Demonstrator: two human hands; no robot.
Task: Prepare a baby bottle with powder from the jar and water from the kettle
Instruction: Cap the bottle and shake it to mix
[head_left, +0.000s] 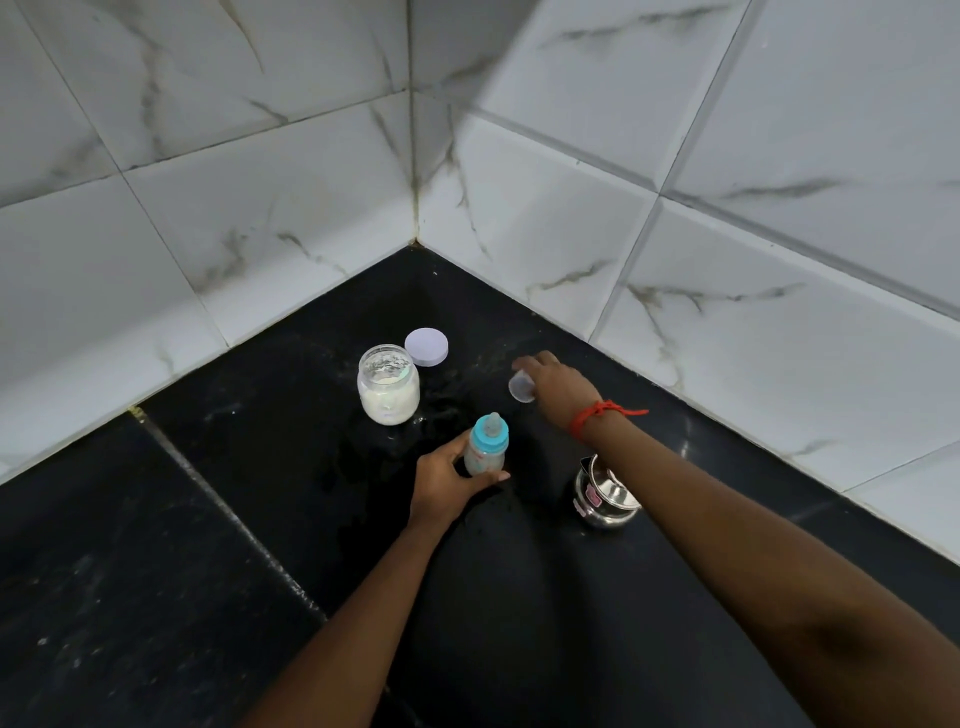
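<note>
— Hands?
— Firm grip by left hand (447, 480) round the baby bottle (485, 447), teat on; right hand (558, 384) curled over the clear cap (521, 388), just beyond.
— Risks?
— 2. Could clip the kettle (605, 493) under the right forearm when drawing back. Could knock over the open jar (388, 387) just past the left hand.

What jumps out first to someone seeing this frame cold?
The two hands at centre: the left hand grips an upright baby bottle with a blue collar, while the right hand holds a small clear cap just beyond it. To their left stands the open jar of white powder, its pale lid lying behind it.
</note>
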